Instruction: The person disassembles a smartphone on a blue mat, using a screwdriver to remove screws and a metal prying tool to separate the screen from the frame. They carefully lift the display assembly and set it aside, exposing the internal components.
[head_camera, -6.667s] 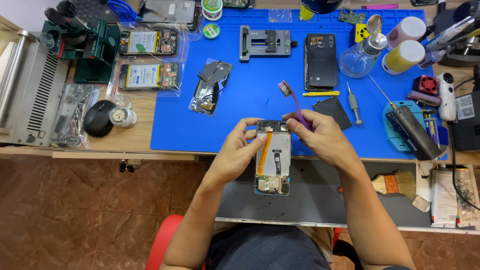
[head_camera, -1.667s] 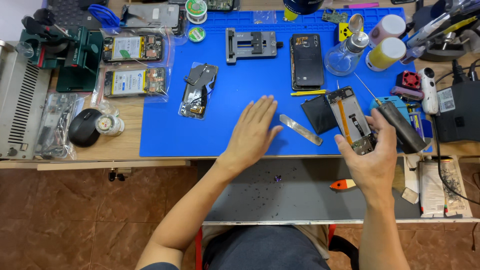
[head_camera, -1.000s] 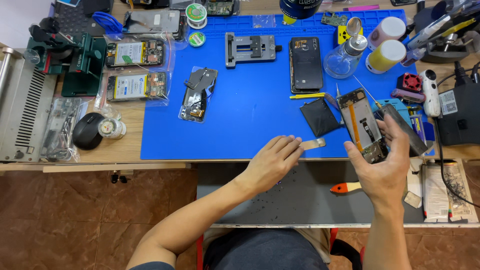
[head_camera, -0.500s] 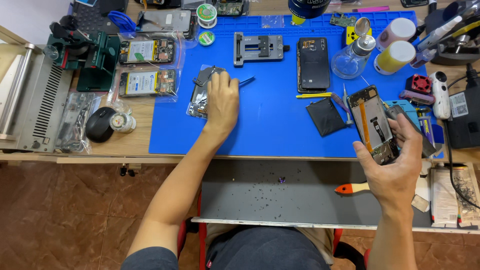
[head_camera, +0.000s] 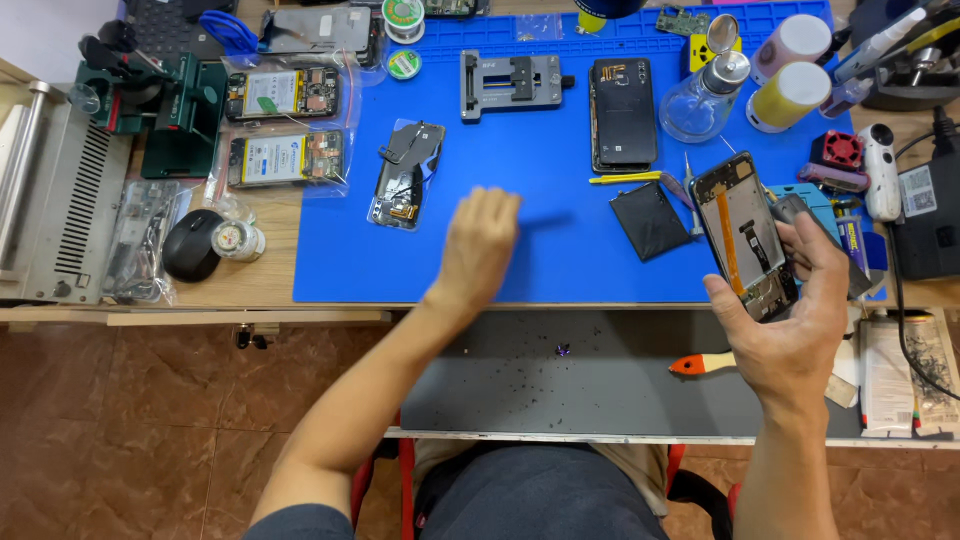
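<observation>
Right hand grip wraps opened phone, tilted w/ insides facing up for inspection, above desk's right edge. Left hand flat, empty, over blue mat.

A metal clamp fixture and a glass dispenser bottle stand on the blue mat; a black mouse rests on the wooden bench.

An opened phone is gripped in the right hand. The left hand is held flat over the blue mat, something dark blurred at its fingers.
</observation>
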